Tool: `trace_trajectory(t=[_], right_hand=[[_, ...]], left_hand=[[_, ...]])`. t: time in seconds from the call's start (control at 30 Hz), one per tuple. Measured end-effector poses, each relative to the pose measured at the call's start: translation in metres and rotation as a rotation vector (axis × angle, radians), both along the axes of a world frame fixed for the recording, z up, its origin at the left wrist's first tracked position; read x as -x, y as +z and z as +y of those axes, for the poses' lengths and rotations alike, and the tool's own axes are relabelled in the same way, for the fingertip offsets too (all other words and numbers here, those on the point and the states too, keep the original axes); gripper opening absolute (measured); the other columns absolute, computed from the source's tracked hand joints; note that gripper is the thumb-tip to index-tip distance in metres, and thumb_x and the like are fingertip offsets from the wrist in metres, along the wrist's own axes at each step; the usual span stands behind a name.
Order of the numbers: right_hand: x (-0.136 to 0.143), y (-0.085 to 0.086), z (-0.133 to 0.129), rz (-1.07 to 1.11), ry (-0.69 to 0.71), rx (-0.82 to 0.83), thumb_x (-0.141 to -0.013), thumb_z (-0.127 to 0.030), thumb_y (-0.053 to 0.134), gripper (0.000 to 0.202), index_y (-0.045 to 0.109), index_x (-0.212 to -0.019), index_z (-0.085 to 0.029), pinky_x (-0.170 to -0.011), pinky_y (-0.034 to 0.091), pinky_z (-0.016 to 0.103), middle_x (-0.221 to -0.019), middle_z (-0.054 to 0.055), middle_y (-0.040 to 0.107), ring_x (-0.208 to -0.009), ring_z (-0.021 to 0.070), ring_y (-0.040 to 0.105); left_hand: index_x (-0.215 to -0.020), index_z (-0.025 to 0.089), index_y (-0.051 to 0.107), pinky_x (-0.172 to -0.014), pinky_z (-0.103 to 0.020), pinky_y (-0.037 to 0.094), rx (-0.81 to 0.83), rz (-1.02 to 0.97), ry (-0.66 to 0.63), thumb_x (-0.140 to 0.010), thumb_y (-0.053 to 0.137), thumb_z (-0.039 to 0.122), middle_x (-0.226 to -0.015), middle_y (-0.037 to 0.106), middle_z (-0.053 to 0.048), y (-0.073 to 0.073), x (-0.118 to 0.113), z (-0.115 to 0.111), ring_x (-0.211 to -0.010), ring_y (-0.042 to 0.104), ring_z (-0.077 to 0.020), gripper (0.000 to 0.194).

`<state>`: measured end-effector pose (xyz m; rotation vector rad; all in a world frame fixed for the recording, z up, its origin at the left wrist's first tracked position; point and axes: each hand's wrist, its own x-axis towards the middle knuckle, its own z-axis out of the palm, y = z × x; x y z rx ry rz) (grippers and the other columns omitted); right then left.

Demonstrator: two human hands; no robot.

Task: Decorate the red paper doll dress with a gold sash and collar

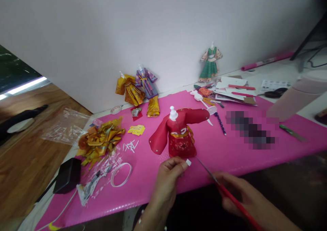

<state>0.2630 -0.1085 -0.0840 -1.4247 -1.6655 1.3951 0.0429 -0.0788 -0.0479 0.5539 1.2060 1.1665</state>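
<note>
My left hand (171, 171) pinches a small white square piece (188, 162) between thumb and fingertips, near the table's front edge. My right hand (236, 191) is closed on a slim red-handled tool (231, 194) with a thin metal tip. That tip points up and left, a short way right of the white piece; whether it is tweezers I cannot tell. Just beyond my hands lies a red doll robe (182, 128) with spread sleeves, an orange sash and a white neck peg (173, 113) at its collar. Neither hand clearly touches the robe.
Gold scraps (102, 139), white strips (131, 145), a yellow piece (136, 129) and a white ring (122, 175) lie left. Other doll outfits (211, 64) lean on the wall. Stacked papers (236, 89) and a tall bottle (293, 94) stand right. A black box (67, 174) sits at left.
</note>
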Motion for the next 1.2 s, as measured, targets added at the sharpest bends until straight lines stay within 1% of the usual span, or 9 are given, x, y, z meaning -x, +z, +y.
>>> trace_trajectory(t=[0.1, 0.2, 0.3, 0.5, 0.67, 0.83, 0.9, 1.0, 1.2], right_hand=[[-0.008, -0.012, 0.026, -0.430, -0.168, -0.164, -0.076, -0.051, 0.067, 0.049, 0.062, -0.117, -0.024, -0.065, 0.053, 0.036, -0.087, 0.006, 0.075, -0.076, 0.0280, 0.070], [-0.019, -0.027, 0.053, -0.732, -0.164, -0.376, -0.081, -0.044, 0.063, 0.040, 0.063, -0.114, -0.019, -0.072, 0.052, 0.040, -0.099, 0.011, 0.074, -0.088, 0.0323, 0.070], [-0.023, -0.038, 0.076, -0.854, -0.065, -0.541, -0.080, -0.033, 0.064, 0.040, 0.063, -0.115, -0.015, -0.082, 0.050, 0.042, -0.106, 0.015, 0.070, -0.096, 0.0332, 0.067], [-0.017, -0.045, 0.102, -0.942, 0.040, -0.577, -0.078, -0.035, 0.067, 0.054, 0.060, -0.126, -0.011, -0.081, 0.050, 0.041, -0.104, 0.017, 0.066, -0.093, 0.0332, 0.065], [-0.024, -0.047, 0.104, -0.783, 0.087, -0.590, -0.073, -0.021, 0.070, 0.056, 0.058, -0.127, -0.012, -0.085, 0.049, 0.040, -0.103, 0.016, 0.065, -0.096, 0.0313, 0.063], [-0.016, -0.028, 0.085, -0.518, -0.020, -0.570, -0.088, -0.022, 0.055, 0.015, 0.065, -0.098, -0.020, -0.082, 0.047, 0.037, -0.098, 0.010, 0.065, -0.092, 0.0248, 0.061], [-0.002, -0.014, 0.070, -0.238, -0.088, -0.478, -0.091, -0.027, 0.053, 0.013, 0.062, -0.085, -0.022, -0.073, 0.046, 0.032, -0.086, 0.005, 0.063, -0.081, 0.0199, 0.059], [0.022, 0.005, 0.045, 0.164, -0.083, -0.260, -0.093, -0.034, 0.054, 0.020, 0.057, -0.077, -0.022, -0.064, 0.043, 0.028, -0.073, -0.001, 0.054, -0.069, 0.0158, 0.052], [0.041, 0.016, 0.029, 0.407, -0.169, -0.146, -0.091, -0.034, 0.057, 0.020, 0.055, -0.076, -0.021, -0.063, 0.038, 0.027, -0.073, -0.003, 0.047, -0.068, 0.0139, 0.044]], left_hand=[[-0.056, 0.016, 0.066, -0.056, -0.024, 0.028, 0.004, 0.002, 0.006, -0.052, 0.083, 0.027, -0.048, 0.051, 0.005, 0.000, 0.000, 0.000, -0.051, 0.038, -0.0079, 0.021], [-0.056, 0.015, 0.066, -0.056, -0.024, 0.029, 0.005, 0.009, -0.002, -0.052, 0.083, 0.028, -0.049, 0.052, 0.005, -0.001, -0.001, 0.000, -0.052, 0.038, -0.0083, 0.021], [-0.057, 0.015, 0.066, -0.057, -0.024, 0.029, 0.004, 0.013, -0.013, -0.053, 0.083, 0.028, -0.049, 0.052, 0.005, -0.001, -0.002, 0.000, -0.052, 0.039, -0.0084, 0.022], [-0.058, 0.015, 0.066, -0.057, -0.024, 0.030, 0.005, 0.021, -0.030, -0.053, 0.084, 0.030, -0.050, 0.051, 0.005, -0.003, -0.002, -0.003, -0.053, 0.039, -0.0083, 0.024], [-0.057, 0.015, 0.067, -0.058, -0.025, 0.031, 0.014, 0.023, -0.040, -0.052, 0.085, 0.033, -0.050, 0.051, 0.004, -0.004, -0.005, -0.004, -0.054, 0.040, -0.0092, 0.026], [-0.055, 0.015, 0.066, -0.060, -0.025, 0.032, 0.017, 0.005, -0.042, -0.053, 0.085, 0.031, -0.051, 0.051, 0.004, -0.004, -0.010, -0.005, -0.055, 0.040, -0.0098, 0.025], [-0.055, 0.015, 0.065, -0.060, -0.025, 0.032, 0.012, -0.008, -0.040, -0.054, 0.084, 0.031, -0.052, 0.051, 0.004, -0.005, -0.013, -0.005, -0.056, 0.040, -0.0099, 0.024], [-0.056, 0.015, 0.065, -0.060, -0.025, 0.033, 0.000, -0.019, -0.050, -0.055, 0.083, 0.030, -0.053, 0.052, 0.003, -0.004, -0.018, -0.006, -0.056, 0.040, -0.0101, 0.023], [-0.059, 0.016, 0.067, -0.059, -0.024, 0.033, -0.049, 0.052, -0.056, -0.057, 0.083, 0.028, -0.055, 0.054, 0.004, -0.004, -0.019, -0.007, -0.057, 0.040, -0.0096, 0.020]])
